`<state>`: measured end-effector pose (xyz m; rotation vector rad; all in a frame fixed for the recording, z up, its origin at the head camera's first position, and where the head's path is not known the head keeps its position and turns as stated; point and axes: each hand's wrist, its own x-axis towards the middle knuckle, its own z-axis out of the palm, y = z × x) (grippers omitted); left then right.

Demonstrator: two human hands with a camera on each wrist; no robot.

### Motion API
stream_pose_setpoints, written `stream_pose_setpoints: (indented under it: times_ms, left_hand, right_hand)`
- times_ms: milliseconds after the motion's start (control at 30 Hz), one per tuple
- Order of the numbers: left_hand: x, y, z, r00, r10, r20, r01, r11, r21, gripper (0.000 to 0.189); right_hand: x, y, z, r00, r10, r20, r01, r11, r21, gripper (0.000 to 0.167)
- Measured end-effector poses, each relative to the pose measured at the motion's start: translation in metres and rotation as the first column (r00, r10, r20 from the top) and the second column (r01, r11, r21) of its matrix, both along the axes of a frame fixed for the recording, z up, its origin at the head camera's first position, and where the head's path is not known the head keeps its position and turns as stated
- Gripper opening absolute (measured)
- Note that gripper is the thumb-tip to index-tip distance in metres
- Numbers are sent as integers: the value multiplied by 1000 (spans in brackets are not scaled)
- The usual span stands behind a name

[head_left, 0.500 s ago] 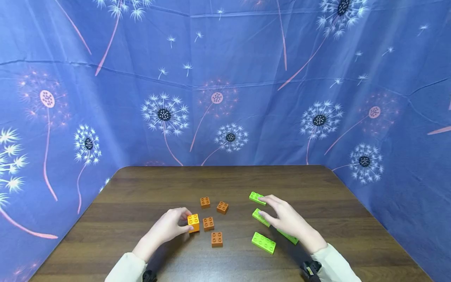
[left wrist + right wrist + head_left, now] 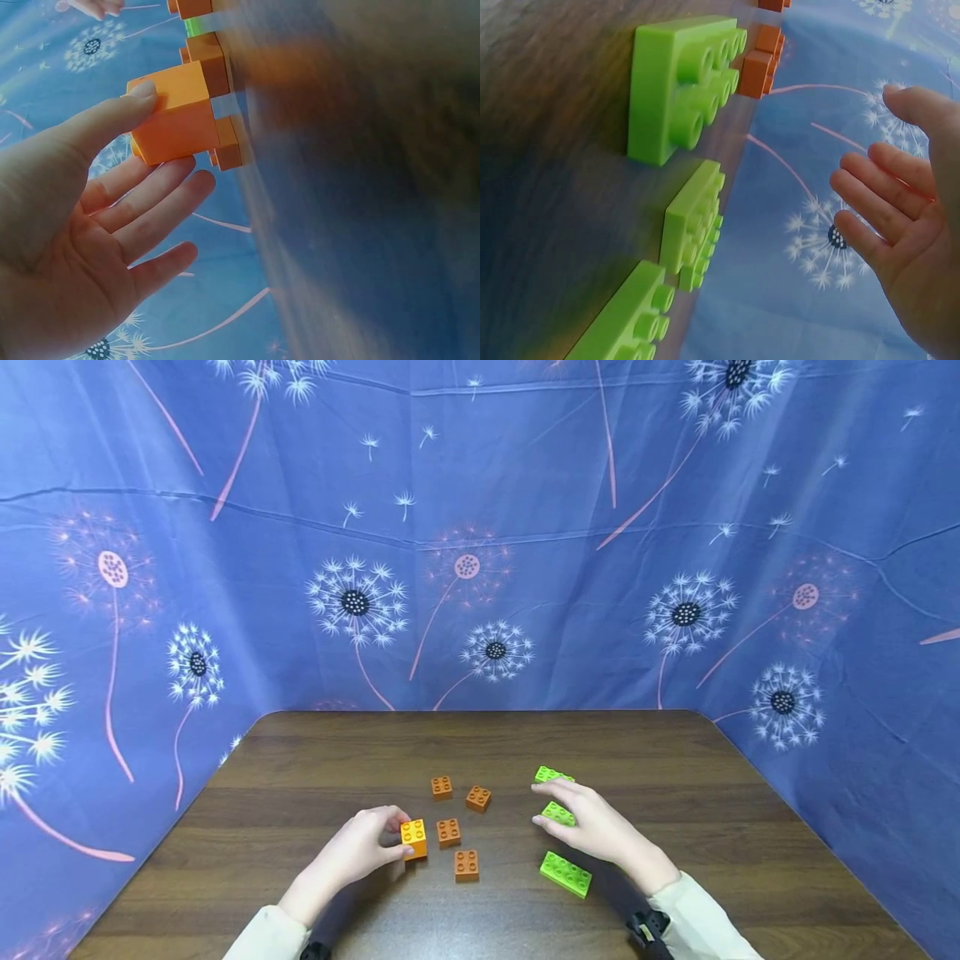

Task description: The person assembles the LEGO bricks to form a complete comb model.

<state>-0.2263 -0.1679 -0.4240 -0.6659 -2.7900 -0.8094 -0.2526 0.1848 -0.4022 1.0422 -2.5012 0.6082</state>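
My left hand pinches a yellow-orange toy brick between thumb and fingers, just left of the orange-brown bricks; in the left wrist view the thumb lies on one face of this brick. My right hand hovers over the green bricks with relaxed, spread fingers and holds nothing. Partly behind its fingers are a far green brick and a middle green brick. Nearer to me lies another long green brick. The right wrist view shows the open palm apart from the bricks.
Several orange-brown square bricks lie between the hands, among them a front one and a back one. They rest on a dark wooden table. A blue dandelion-print cloth hangs behind and at the sides.
My right hand has moved a little left over the green bricks and now covers the one beneath its palm. The left hand keeps its grip on the yellow-orange brick, nearly still.
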Motion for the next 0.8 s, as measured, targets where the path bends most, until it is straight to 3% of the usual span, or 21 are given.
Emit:
stream_pose_setpoints:
  times_ms: [200,433,800]
  left_hand:
    - [10,0,2,1000,-2,-26,2,1000,-21,27]
    - [16,0,5,995,8,-104,-14,998,-57,27]
    - [24,-1,5,995,18,-94,-24,997,-68,28]
  right_hand:
    - [-1,-11,2,999,22,47,-23,999,24,40]
    - [0,-27,3,996,43,81,-45,999,25,40]
    - [0,-48,-5,976,129,177,-142,988,61,40]
